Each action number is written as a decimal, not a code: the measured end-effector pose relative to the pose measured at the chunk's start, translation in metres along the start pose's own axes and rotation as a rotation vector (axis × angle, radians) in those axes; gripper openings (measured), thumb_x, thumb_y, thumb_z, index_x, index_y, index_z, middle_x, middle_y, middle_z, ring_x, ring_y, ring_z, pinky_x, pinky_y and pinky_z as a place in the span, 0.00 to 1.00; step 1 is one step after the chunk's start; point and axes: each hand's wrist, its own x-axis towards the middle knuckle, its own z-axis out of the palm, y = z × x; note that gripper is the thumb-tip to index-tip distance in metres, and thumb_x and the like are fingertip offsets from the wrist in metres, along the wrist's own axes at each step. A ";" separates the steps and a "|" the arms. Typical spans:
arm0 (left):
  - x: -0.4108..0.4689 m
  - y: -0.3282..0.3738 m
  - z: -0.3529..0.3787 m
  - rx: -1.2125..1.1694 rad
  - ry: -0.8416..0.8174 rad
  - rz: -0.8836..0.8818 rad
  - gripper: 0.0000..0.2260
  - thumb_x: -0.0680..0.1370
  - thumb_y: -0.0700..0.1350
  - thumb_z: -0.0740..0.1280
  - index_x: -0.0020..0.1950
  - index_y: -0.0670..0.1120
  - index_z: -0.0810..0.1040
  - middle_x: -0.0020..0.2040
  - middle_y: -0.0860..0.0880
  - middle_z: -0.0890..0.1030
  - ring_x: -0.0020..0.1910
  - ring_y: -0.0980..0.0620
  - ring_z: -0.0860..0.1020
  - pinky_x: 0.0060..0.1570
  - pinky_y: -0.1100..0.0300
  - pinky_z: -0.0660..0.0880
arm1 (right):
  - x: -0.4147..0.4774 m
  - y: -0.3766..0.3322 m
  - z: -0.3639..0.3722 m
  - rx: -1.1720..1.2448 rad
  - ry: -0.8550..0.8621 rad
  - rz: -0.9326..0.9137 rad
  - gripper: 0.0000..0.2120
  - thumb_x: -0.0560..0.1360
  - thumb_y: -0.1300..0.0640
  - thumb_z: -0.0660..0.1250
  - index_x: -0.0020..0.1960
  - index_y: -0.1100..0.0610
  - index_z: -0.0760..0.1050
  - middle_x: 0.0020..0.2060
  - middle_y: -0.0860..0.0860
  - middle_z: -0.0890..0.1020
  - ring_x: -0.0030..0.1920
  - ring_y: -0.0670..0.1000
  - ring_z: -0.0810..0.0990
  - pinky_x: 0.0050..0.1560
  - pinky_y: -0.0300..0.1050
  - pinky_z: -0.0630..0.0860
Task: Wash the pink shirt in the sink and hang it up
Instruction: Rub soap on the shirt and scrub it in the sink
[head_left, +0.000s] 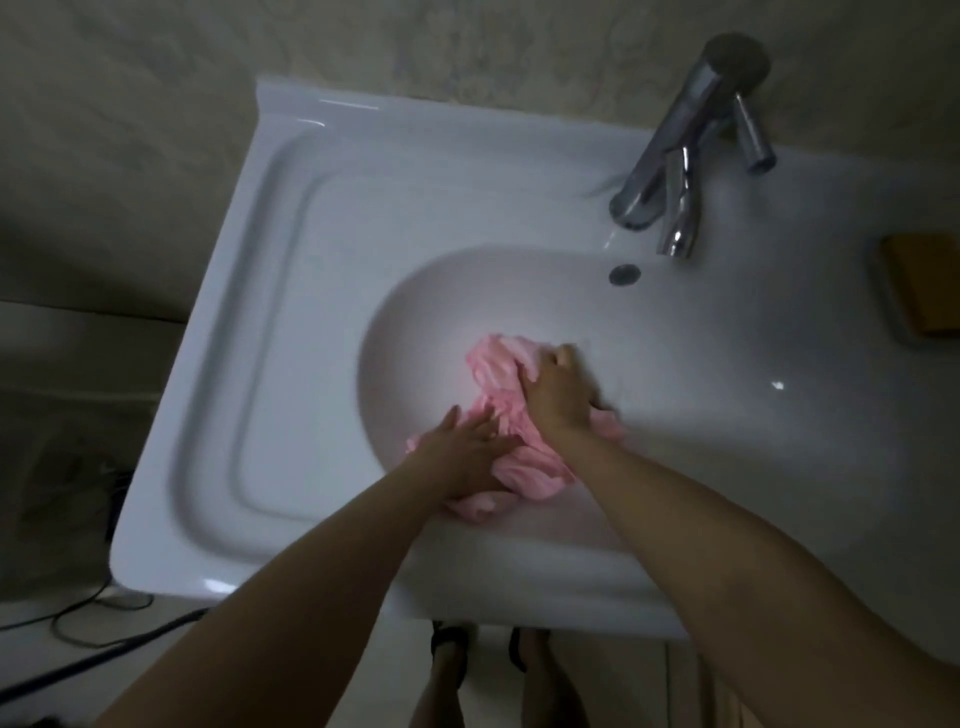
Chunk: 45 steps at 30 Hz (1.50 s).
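The pink shirt (501, 395) lies bunched up in the bowl of the white sink (291, 332), near its front wall. My left hand (467, 447) lies flat on the near left part of the shirt with its fingers straight. My right hand (556, 395) sits on top of the far part, its fingers curled over the cloth and gripping it. The hand is blurred. Part of the shirt is hidden under both hands.
A chrome tap (680, 156) stands at the back right, its spout over the bowl, with an overflow hole (623, 274) below it. A yellow-brown soap bar (922, 283) lies at the right edge. A flat drainer shelf fills the sink's left half. Cables (93, 618) run on the floor.
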 end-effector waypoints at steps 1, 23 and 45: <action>-0.001 0.004 -0.003 -0.062 -0.005 -0.029 0.33 0.77 0.64 0.55 0.78 0.52 0.51 0.78 0.46 0.50 0.77 0.47 0.45 0.73 0.44 0.43 | -0.005 0.001 -0.010 0.085 -0.008 -0.025 0.16 0.79 0.51 0.58 0.61 0.58 0.74 0.57 0.55 0.75 0.53 0.56 0.78 0.46 0.41 0.71; 0.009 0.004 0.016 0.260 -0.096 0.186 0.29 0.80 0.60 0.54 0.77 0.58 0.44 0.78 0.53 0.44 0.76 0.52 0.40 0.74 0.47 0.38 | -0.026 0.036 -0.029 0.032 -0.318 -0.140 0.16 0.80 0.56 0.57 0.64 0.60 0.72 0.55 0.60 0.79 0.54 0.59 0.79 0.53 0.47 0.73; 0.009 -0.001 -0.009 0.087 0.420 -0.045 0.27 0.67 0.51 0.59 0.59 0.37 0.77 0.52 0.39 0.79 0.50 0.39 0.79 0.53 0.40 0.70 | -0.011 0.041 -0.065 -0.435 -0.355 -0.552 0.27 0.72 0.43 0.67 0.69 0.46 0.69 0.64 0.55 0.70 0.64 0.58 0.65 0.64 0.55 0.63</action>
